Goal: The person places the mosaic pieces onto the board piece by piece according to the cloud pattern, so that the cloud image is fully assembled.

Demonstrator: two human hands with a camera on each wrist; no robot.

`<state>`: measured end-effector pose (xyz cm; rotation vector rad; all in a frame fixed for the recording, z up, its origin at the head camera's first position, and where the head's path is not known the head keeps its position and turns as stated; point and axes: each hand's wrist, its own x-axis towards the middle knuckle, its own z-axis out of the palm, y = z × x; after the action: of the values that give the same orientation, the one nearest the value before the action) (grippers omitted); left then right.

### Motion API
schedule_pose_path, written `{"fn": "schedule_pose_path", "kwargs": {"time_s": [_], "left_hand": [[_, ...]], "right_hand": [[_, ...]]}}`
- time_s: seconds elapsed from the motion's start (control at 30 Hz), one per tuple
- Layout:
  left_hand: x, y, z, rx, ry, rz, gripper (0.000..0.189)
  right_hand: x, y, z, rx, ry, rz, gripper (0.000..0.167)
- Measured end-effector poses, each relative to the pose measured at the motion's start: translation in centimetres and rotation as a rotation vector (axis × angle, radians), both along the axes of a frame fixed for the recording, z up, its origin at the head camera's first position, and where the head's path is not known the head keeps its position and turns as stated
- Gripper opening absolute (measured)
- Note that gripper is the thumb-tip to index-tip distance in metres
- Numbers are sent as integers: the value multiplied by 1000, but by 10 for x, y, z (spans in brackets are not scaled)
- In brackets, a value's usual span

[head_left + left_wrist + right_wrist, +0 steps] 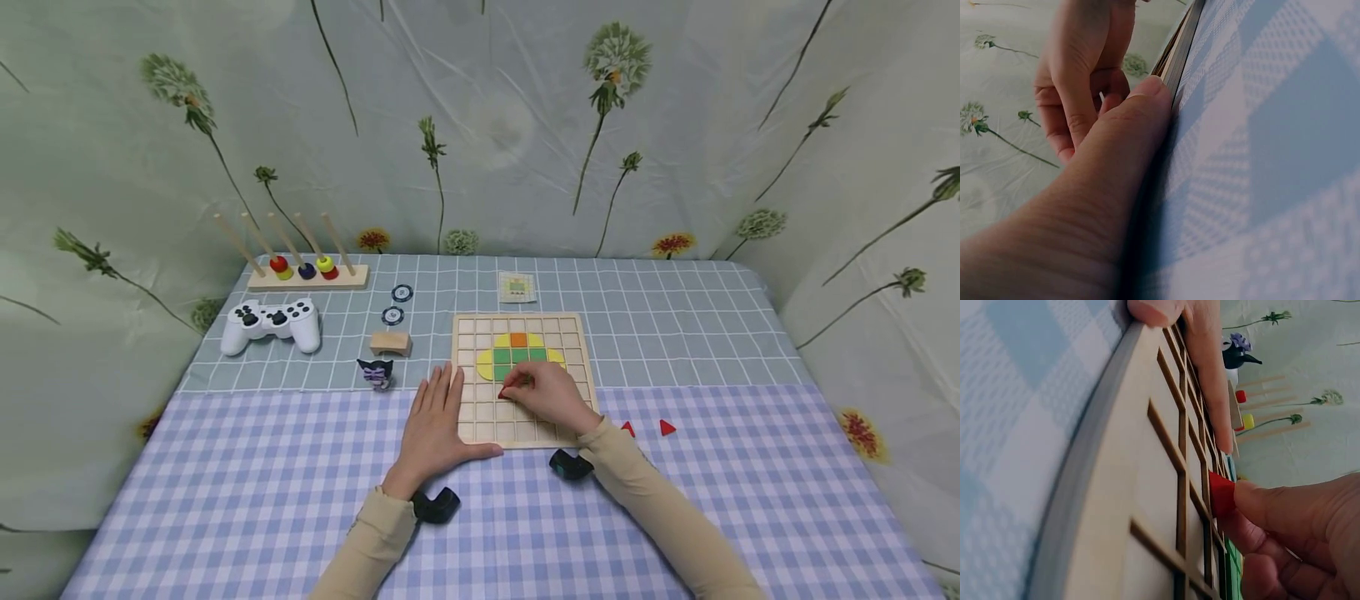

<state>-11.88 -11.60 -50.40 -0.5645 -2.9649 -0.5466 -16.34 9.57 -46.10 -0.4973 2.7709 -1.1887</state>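
A square wooden grid board (480, 421) lies on the tablecloth. In its upper cells sit yellow pieces (483, 363), green pieces (501, 372) and an orange square (518, 340). My left hand (433, 429) rests along the board's left side, fingers extended and the thumb at the front edge. Between thumb and fingertips, my right hand (551, 393) pinches a red triangular piece (1222, 495). That piece is right at the grid, just below the green ones. Two loose red triangles (667, 427) lie right of the board, one partly hidden by the right sleeve.
Behind the board lies a small pattern card (517, 287). To the left are a figurine (377, 374), a wooden arch block (391, 343), two round chips (392, 316), a white game controller (271, 324) and a peg stand (307, 278) with coloured beads.
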Motion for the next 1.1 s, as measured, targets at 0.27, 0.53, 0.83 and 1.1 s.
{"fn": "schedule_pose_path", "kwargs": {"time_s": [0.27, 0.53, 0.83, 1.1], "left_hand": [[-1, 0, 1, -29, -38, 12, 128], [0, 2, 0, -19, -18, 4, 129], [-1, 3, -1, -8, -18, 4, 129], [-1, 0, -1, 3, 0, 0, 129]], "right_hand": [[1, -6, 2, 84, 45, -29, 4], [2, -4, -1, 134, 79, -24, 9], [13, 37, 6, 48, 125, -92, 5], [21, 98, 16, 102, 35, -133, 11]]}}
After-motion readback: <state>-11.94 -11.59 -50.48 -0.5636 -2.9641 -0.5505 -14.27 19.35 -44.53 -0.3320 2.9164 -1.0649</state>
